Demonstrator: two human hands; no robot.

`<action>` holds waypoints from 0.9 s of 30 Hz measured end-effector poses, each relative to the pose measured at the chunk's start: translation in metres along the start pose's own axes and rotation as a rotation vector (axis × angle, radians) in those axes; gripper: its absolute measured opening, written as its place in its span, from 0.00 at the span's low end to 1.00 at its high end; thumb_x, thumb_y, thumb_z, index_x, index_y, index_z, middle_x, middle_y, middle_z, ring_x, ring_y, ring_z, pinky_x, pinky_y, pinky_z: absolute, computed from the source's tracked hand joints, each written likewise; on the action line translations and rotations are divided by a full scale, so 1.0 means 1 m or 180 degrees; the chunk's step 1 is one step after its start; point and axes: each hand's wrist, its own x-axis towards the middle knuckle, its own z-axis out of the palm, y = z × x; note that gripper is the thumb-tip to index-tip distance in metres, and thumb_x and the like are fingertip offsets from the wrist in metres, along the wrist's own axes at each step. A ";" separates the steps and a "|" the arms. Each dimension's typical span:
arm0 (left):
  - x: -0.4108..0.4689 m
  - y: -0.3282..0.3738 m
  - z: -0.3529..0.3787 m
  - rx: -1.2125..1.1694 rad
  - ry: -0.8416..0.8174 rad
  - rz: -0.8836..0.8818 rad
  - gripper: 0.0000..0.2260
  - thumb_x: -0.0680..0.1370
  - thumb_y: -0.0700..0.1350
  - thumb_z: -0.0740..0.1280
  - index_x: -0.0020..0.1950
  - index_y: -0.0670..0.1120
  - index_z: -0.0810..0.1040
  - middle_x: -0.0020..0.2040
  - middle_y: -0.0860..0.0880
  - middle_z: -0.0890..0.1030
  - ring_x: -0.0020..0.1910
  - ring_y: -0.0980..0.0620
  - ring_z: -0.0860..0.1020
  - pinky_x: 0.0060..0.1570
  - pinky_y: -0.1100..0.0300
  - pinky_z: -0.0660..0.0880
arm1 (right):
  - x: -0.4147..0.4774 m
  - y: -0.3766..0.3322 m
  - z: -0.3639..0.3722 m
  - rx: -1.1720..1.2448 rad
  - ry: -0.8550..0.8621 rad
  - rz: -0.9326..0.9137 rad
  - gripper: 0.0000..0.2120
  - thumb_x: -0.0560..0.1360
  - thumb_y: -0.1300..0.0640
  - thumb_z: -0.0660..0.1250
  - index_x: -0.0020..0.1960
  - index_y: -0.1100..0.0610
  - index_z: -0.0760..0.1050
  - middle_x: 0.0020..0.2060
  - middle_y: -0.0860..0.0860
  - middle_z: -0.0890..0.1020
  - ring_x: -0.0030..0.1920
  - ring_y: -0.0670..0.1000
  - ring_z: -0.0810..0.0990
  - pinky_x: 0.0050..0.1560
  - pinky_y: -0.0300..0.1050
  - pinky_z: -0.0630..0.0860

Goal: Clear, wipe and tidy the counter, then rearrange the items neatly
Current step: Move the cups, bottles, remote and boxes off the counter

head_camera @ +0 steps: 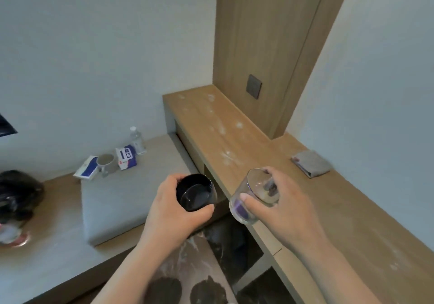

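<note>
The left hand point(175, 207) is gripping a dark cup point(196, 192), the right hand point(279, 207) is clutching a glass point(253, 195), both hovering at the near edge of the counter point(258, 153), so clearing is looking nearly done while seemingly dusty smears point(225, 125) and the cloth point(310, 162) on the right are awaiting wiping.

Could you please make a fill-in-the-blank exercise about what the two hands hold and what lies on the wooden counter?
1. The person holds ___ glasses: the black glass in the left hand, the clear glass in the right hand.
2. The grey cloth on the wooden counter is ___, not spread out.
3. The water bottle stands ___, cap on top.
Missing words: two; folded; upright.
</note>
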 end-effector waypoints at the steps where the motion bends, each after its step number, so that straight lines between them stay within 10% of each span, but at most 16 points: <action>1: 0.003 -0.005 -0.007 0.0032 0.0087 -0.0024 0.30 0.63 0.52 0.80 0.59 0.60 0.69 0.54 0.60 0.75 0.51 0.64 0.74 0.43 0.71 0.70 | 0.008 -0.006 0.007 0.0016 -0.0068 -0.0068 0.37 0.65 0.29 0.67 0.71 0.39 0.62 0.59 0.37 0.72 0.56 0.39 0.73 0.55 0.45 0.76; 11: 0.069 -0.047 -0.054 0.0321 0.0640 -0.0447 0.33 0.62 0.53 0.80 0.61 0.59 0.68 0.57 0.58 0.75 0.53 0.58 0.75 0.44 0.70 0.68 | 0.109 -0.059 0.058 0.0166 -0.0680 -0.0643 0.18 0.65 0.36 0.71 0.46 0.32 0.64 0.45 0.32 0.73 0.48 0.33 0.71 0.44 0.37 0.70; 20: 0.155 -0.068 -0.063 0.0437 0.0839 -0.0697 0.32 0.62 0.52 0.80 0.62 0.59 0.70 0.56 0.59 0.76 0.55 0.61 0.75 0.53 0.63 0.73 | 0.227 -0.075 0.096 -0.0012 -0.1044 -0.0580 0.46 0.60 0.34 0.75 0.72 0.43 0.60 0.62 0.41 0.73 0.61 0.45 0.74 0.60 0.44 0.74; 27: 0.193 -0.092 -0.072 0.0505 0.0878 -0.1062 0.34 0.62 0.49 0.81 0.65 0.55 0.70 0.56 0.56 0.76 0.54 0.57 0.75 0.52 0.65 0.72 | 0.279 -0.088 0.133 -0.0119 -0.1241 -0.0621 0.41 0.60 0.34 0.75 0.68 0.43 0.64 0.55 0.40 0.75 0.51 0.43 0.74 0.46 0.36 0.69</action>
